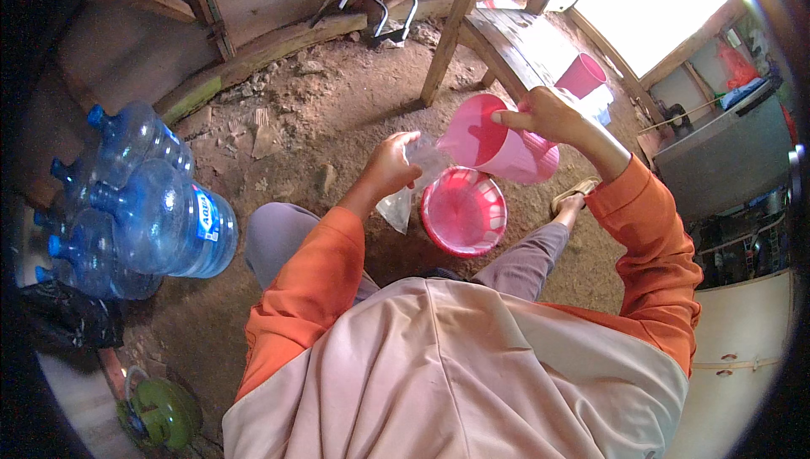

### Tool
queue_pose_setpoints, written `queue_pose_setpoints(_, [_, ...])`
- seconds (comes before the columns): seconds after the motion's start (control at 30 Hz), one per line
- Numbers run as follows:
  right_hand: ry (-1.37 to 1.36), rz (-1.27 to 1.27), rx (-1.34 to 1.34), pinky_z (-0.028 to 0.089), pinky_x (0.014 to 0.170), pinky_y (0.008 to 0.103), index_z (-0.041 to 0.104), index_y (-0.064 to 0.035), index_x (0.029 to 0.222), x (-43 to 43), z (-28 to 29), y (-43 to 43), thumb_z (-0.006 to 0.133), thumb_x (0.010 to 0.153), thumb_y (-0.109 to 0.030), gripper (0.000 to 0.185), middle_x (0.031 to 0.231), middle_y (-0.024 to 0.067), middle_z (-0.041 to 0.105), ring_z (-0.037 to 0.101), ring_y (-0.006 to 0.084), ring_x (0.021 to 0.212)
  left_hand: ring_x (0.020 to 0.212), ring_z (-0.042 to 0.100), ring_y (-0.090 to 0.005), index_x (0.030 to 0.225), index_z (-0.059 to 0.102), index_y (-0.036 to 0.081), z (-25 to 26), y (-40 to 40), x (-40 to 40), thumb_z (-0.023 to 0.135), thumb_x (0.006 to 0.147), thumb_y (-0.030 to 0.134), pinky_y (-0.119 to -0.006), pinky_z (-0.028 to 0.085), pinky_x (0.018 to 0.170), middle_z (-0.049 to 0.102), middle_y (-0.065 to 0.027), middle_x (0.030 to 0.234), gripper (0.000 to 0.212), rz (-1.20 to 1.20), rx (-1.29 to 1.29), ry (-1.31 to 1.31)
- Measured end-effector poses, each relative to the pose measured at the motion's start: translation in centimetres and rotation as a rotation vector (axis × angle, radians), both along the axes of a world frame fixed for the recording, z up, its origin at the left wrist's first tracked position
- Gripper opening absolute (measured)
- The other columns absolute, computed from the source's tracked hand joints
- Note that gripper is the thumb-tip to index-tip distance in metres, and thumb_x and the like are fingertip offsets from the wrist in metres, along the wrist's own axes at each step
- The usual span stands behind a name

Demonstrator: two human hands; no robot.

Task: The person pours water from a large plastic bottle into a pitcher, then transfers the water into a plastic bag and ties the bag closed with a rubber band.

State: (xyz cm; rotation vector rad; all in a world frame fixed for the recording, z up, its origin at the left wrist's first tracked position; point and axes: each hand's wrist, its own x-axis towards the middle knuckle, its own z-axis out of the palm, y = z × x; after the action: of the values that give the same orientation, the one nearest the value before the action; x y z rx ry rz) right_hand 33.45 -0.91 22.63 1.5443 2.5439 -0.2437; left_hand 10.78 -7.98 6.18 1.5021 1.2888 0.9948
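My right hand (547, 114) grips a pink plastic pitcher (531, 158) by its upper side. The pitcher is tilted, with its mouth turned left towards a clear plastic bag (425, 158). Between thumb and fingers, my left hand (391, 166) holds that bag, and its lower corner hangs below the hand. The pitcher's lip is close to the bag's mouth; I cannot tell whether they touch. Just below the pitcher, a red and white plastic basin (465, 212) stands on the dirt floor between my legs.
Several blue water gallon bottles (171, 218) are stacked at the left. A green gas cylinder (161, 411) stands at the lower left. Ahead is a wooden bench (506, 41), with a pink bucket (581, 75) near its end. A grey metal-sided cabinet (728, 149) is at the right.
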Motion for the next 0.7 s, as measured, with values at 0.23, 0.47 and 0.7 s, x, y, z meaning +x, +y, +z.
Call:
queue_pose_setpoints(0.23, [-0.043,-0.009,0.03,0.045,0.055,0.0423,0.064,0.0007,0.067,-0.3,0.2,0.0,0.049,0.067,-0.071,0.074,0.058,0.0179,0.057,0.059,0.0306,0.057,0.052,0.057,-0.0138,0.119,0.044,-0.002,-0.4,-0.1,0.1,0.055,0.061,-0.005,-0.026,0.047,0.046,0.053,-0.0117,0.101,0.06,-0.013,-0.011,-0.044])
queue_pose_setpoints(0.47, [0.009,0.041,0.033,0.044,0.054,0.0425,0.062,0.0037,0.073,-1.0,1.3,-0.9,0.053,0.067,-0.068,0.073,0.06,0.0198,0.057,0.058,0.0323,0.056,0.052,0.056,-0.0135,0.119,0.044,-0.003,-0.6,-0.5,0.0,0.054,0.06,-0.006,-0.026,0.046,0.045,0.052,-0.0124,0.104,0.06,-0.01,0.058,-0.036])
queue_pose_setpoints(0.7, [-0.015,0.071,0.118,0.046,0.058,0.0414,0.063,0.0017,0.073,-1.2,1.7,-1.0,0.054,0.068,-0.065,0.067,0.061,0.0203,0.057,0.059,0.0331,0.059,0.05,0.055,-0.0119,0.119,0.045,-0.001,-0.5,-0.7,-0.2,0.055,0.061,0.001,-0.026,0.046,0.045,0.058,-0.01,0.087,0.059,-0.005,0.003,0.005])
